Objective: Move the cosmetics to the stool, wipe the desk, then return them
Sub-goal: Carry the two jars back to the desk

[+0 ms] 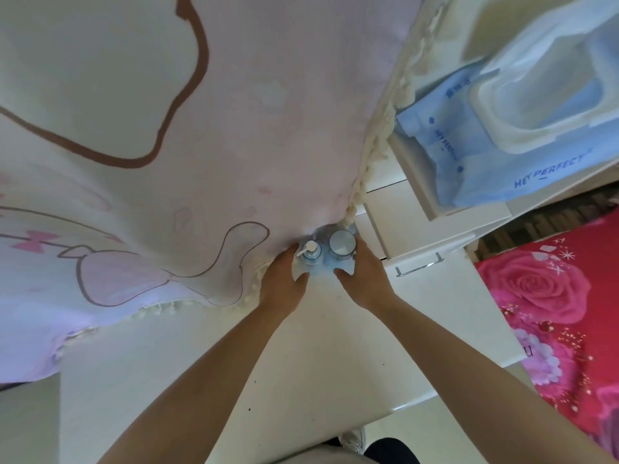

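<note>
Reaching across the white desk (318, 363), both bare arms meet at its far edge, where two cosmetics stand side by side: a pump bottle (311, 252) on the left and a jar (342, 244) with a round pale lid on the right. The two containers are just beside each other and upright, and they stand right against the hem of a pale pink printed cloth (234, 128) that hangs over the far and left part of the scene.

The left hand (283, 279) is at the bottle's left side. Its fingers (284, 259) curve along the left of the bottle towards the cloth, and its thumb (299, 279) crosses in front on the near side, so the bottle sits in the crook between thumb and fingers. The right hand (363, 279) mirrors it: its fingers run up the jar's right side, and its thumb (341, 274) lies across the near side, with the jar held between them. The fingertips of both hands are hidden behind the containers, so how far round they reach cannot be told. Both containers lie between the two hands, enclosed from left, right and near.

To the far right, a blue pack of wet wipes (485, 145) rests on a white shelf, well apart from the hands. Below it, a white drawer front carries a clear handle (420, 264). Red bedding with roses (549, 289) lies beyond the desk's right edge.
</note>
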Available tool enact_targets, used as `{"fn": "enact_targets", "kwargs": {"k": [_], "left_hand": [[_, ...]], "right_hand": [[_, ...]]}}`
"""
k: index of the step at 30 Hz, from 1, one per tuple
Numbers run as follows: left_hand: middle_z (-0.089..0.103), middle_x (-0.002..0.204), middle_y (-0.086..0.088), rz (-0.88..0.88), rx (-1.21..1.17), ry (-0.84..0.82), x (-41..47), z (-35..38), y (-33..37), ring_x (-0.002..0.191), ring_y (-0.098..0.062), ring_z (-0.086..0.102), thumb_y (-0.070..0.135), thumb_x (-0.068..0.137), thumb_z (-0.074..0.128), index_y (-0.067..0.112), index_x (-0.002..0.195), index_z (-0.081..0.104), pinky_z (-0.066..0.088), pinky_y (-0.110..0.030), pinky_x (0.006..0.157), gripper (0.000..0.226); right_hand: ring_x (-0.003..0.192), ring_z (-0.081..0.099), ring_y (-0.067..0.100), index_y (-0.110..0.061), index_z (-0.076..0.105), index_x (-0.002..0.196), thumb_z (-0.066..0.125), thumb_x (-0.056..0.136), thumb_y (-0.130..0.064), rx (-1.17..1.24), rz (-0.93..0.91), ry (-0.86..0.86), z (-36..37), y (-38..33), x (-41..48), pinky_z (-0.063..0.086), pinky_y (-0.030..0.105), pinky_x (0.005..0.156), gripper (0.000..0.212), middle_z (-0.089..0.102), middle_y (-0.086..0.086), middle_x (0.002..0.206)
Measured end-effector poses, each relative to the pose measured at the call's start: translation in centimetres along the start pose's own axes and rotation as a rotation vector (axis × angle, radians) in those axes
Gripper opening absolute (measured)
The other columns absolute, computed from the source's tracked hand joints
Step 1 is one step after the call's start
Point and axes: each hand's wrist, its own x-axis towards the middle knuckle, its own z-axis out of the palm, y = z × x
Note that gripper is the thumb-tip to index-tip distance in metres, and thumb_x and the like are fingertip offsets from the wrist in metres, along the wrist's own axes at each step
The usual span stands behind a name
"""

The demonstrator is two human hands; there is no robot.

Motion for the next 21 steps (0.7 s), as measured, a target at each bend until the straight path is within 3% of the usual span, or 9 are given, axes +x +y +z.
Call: {"fn": "enact_targets", "kwargs": {"k": [3, 8, 12, 15, 21], "left_hand": [[0.037, 0.154, -0.001, 0.010, 0.210, -0.014, -2.1, -1.2, -0.6, 0.139, -0.020, 0.037, 0.030, 0.097, 0.055, 0.018, 0.149, 0.034, 0.030, -0.031, 0.113, 0.058], [0.016, 0.162, -0.004, 0.075, 0.339, 0.117, -8.9, -3.5, 0.0, 0.147, -0.023, 0.018, 0.042, 0.103, 0.032, 0.023, 0.152, 0.029, 0.021, -0.043, 0.118, 0.053], [0.013, 0.162, -0.001, 0.025, 0.447, 0.255, -17.3, -4.3, -0.5, 0.150, -0.021, 0.008, 0.050, 0.101, 0.028, 0.027, 0.152, 0.027, 0.008, -0.048, 0.120, 0.056], [0.016, 0.162, -0.005, -0.075, 0.537, 0.327, -24.1, -4.9, -1.6, 0.150, -0.025, 0.011, 0.055, 0.099, 0.025, 0.028, 0.152, 0.028, 0.007, -0.053, 0.118, 0.060], [0.020, 0.160, -0.010, -0.326, 0.562, 0.425, -37.7, -9.2, -4.7, 0.148, -0.030, 0.017, 0.057, 0.095, 0.018, 0.025, 0.152, 0.029, 0.015, -0.059, 0.115, 0.066]], "right_hand": [[0.138, 0.042, 0.026, -0.013, 0.019, 0.155, 0.060, 0.095, -0.016, -0.015, 0.043, -0.028, -0.9, 0.0, -1.6, 0.035, 0.036, 0.113, 0.072, 0.041, 0.008, 0.152], [0.146, 0.027, 0.028, -0.018, 0.017, 0.156, 0.038, 0.103, -0.043, -0.143, -0.052, -0.019, -2.0, 1.2, -6.3, 0.032, 0.044, 0.112, 0.062, 0.018, 0.008, 0.163], [0.150, 0.013, 0.035, -0.020, 0.025, 0.156, 0.033, 0.100, -0.058, -0.412, -0.311, 0.094, -1.4, 2.2, -10.5, 0.016, 0.050, 0.121, 0.068, 0.012, 0.017, 0.164], [0.152, 0.001, 0.036, -0.029, 0.021, 0.156, 0.021, 0.098, -0.066, -0.549, -0.499, 0.089, 0.2, 1.8, -13.5, 0.002, 0.055, 0.121, 0.070, 0.002, 0.014, 0.165], [0.151, -0.006, 0.037, -0.033, 0.009, 0.157, 0.015, 0.097, -0.069, -0.571, -0.755, -0.088, 5.7, -3.1, -21.5, 0.005, 0.060, 0.120, 0.071, -0.006, 0.011, 0.165]]}}
